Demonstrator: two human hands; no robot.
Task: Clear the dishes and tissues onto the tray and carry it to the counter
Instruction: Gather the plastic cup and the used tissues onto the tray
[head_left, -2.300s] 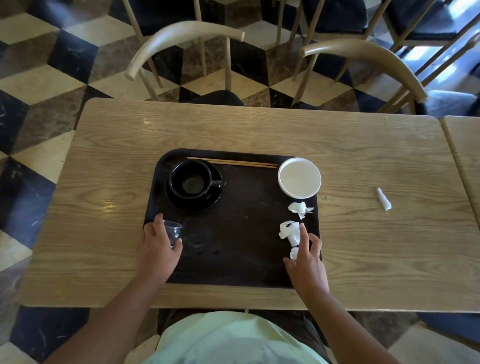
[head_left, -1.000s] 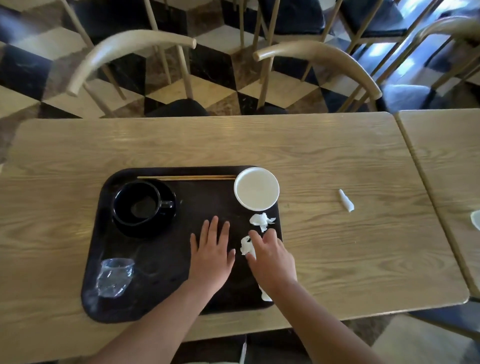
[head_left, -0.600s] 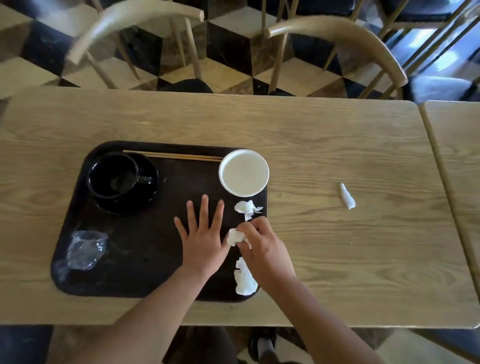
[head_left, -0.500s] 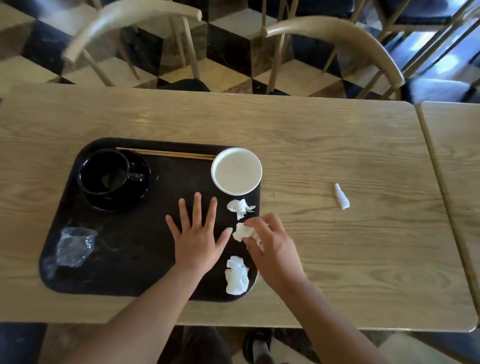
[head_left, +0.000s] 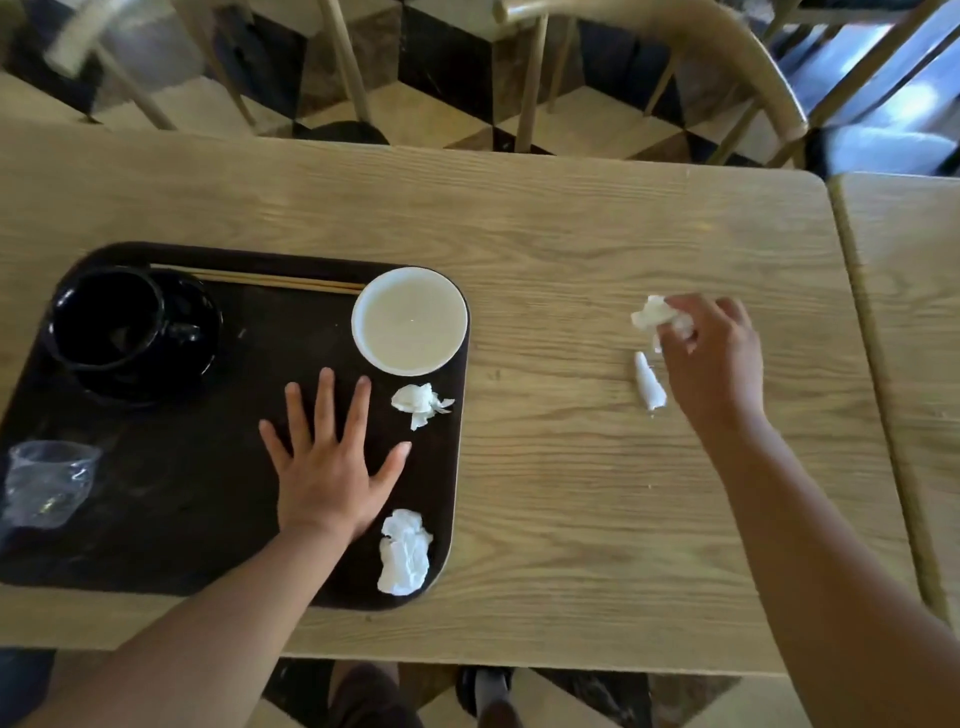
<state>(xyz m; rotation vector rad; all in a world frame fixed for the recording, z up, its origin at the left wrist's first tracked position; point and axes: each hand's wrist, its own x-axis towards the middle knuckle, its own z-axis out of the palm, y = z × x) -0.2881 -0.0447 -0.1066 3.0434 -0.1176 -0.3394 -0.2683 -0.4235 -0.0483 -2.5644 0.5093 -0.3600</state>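
A dark tray (head_left: 218, 519) lies on the left of the wooden table (head_left: 571, 234). On it stand a black cup on a saucer (head_left: 130, 332), chopsticks (head_left: 260, 279), a white bowl (head_left: 410, 321), a clear plastic cup (head_left: 47, 483) and two crumpled tissues (head_left: 420, 402) (head_left: 405, 553). My left hand (head_left: 332, 462) rests flat and open on the tray. My right hand (head_left: 711, 358) is out over the table to the right, holding a crumpled tissue (head_left: 652, 314). A small rolled tissue (head_left: 649, 382) lies on the table just beside that hand.
Two wooden chairs (head_left: 675, 52) stand along the far side of the table. A second table (head_left: 909, 312) butts against the right edge. The floor has a dark and light cube pattern.
My right hand picked a tissue off the tray and carried it right, over to the rolled tissue on the table. My left hand stayed flat on the tray.
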